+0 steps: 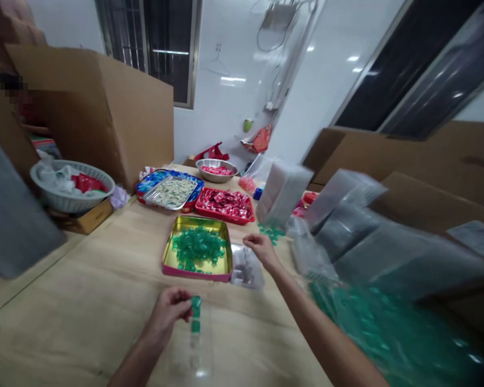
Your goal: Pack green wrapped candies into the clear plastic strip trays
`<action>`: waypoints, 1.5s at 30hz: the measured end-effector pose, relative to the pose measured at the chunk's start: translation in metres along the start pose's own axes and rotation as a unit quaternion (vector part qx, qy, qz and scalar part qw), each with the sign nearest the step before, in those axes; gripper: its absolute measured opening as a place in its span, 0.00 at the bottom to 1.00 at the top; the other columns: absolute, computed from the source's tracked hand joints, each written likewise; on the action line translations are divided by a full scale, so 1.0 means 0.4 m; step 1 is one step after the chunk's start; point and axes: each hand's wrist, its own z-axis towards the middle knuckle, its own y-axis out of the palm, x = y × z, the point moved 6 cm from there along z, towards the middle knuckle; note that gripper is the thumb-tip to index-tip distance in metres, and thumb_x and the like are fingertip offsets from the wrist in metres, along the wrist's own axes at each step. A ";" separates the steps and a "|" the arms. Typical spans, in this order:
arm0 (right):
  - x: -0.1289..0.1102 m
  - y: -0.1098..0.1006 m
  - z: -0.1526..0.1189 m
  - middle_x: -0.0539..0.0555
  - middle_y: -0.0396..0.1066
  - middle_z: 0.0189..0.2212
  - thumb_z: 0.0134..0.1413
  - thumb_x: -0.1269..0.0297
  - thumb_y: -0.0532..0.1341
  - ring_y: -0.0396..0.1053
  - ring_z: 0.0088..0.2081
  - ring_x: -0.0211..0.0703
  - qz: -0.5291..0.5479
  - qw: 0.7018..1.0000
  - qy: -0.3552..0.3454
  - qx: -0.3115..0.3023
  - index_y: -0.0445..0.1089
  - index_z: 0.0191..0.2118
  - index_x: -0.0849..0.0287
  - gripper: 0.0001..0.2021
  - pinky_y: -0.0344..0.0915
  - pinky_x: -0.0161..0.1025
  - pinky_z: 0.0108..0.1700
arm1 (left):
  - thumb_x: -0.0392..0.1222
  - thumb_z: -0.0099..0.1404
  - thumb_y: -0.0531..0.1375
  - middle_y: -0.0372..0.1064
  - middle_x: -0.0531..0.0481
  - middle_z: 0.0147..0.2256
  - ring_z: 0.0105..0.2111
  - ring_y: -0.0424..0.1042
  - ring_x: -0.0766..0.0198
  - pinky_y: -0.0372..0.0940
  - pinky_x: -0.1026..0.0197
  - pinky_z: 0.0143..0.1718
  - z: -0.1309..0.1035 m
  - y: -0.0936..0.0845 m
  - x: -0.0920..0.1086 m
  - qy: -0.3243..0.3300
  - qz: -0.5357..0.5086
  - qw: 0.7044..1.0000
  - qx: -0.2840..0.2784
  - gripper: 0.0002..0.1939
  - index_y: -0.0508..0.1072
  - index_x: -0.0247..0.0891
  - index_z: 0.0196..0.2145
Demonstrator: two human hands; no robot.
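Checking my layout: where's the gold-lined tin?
The gold-lined tin sits just left of centre in the head view, beyond your left hand, beside the clear tray.

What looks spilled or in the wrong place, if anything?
Some green pieces lie loose on the table by the plastic stack, outside the gold tin holding many more. They may have spilled.

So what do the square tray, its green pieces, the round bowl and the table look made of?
Tray: likely metal, shiny gold inside, pink outside.
Green pieces: glossy, perhaps plastic or film-wrapped; too blurred to settle.
Bowl: probably steel, silvery with bright reflections.
Table: apparently wood, dull, pale tan, faintly streaked.
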 end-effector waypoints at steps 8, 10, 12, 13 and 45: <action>-0.240 0.205 -0.434 0.48 0.67 0.24 0.40 0.73 0.60 0.63 0.27 0.36 0.037 0.951 -0.224 -0.211 0.68 0.28 0.59 0.05 0.57 0.30 0.29 | 0.38 0.41 0.63 0.64 0.56 0.16 0.15 0.61 0.72 0.54 0.67 0.17 -0.060 0.045 -0.015 -0.020 0.019 0.999 -0.030 0.10 0.68 0.32 0.22; -0.238 0.207 -0.459 0.48 0.66 0.23 0.39 0.75 0.60 0.62 0.26 0.35 0.040 0.958 -0.207 -0.192 0.67 0.27 0.59 0.05 0.57 0.30 0.28 | 0.38 0.40 0.63 0.65 0.55 0.17 0.15 0.61 0.72 0.54 0.67 0.17 -0.080 0.043 -0.020 -0.028 0.027 0.999 -0.036 0.09 0.68 0.32 0.22; -0.218 0.217 -0.463 0.48 0.66 0.22 0.39 0.74 0.60 0.62 0.25 0.35 0.077 0.963 -0.175 -0.192 0.68 0.26 0.59 0.04 0.57 0.30 0.27 | 0.37 0.40 0.63 0.65 0.55 0.17 0.16 0.61 0.72 0.54 0.67 0.18 -0.098 0.041 -0.021 -0.032 0.028 0.998 -0.041 0.09 0.69 0.32 0.22; -0.203 0.226 -0.461 0.48 0.66 0.21 0.39 0.73 0.61 0.62 0.24 0.34 0.112 0.962 -0.149 -0.201 0.68 0.25 0.60 0.03 0.57 0.30 0.27 | 0.37 0.40 0.63 0.65 0.55 0.17 0.16 0.60 0.73 0.53 0.67 0.19 -0.105 0.040 -0.019 -0.031 0.027 0.998 -0.044 0.09 0.70 0.32 0.23; -0.093 0.323 -0.489 0.51 0.71 0.22 0.37 0.75 0.55 0.66 0.27 0.38 -0.022 0.988 -0.080 -0.129 0.71 0.22 0.60 0.08 0.57 0.31 0.29 | 0.30 0.47 0.56 0.66 0.50 0.21 0.27 0.64 0.63 0.54 0.62 0.31 -0.080 -0.006 -0.096 0.097 0.468 0.877 0.048 0.06 0.72 0.35 0.19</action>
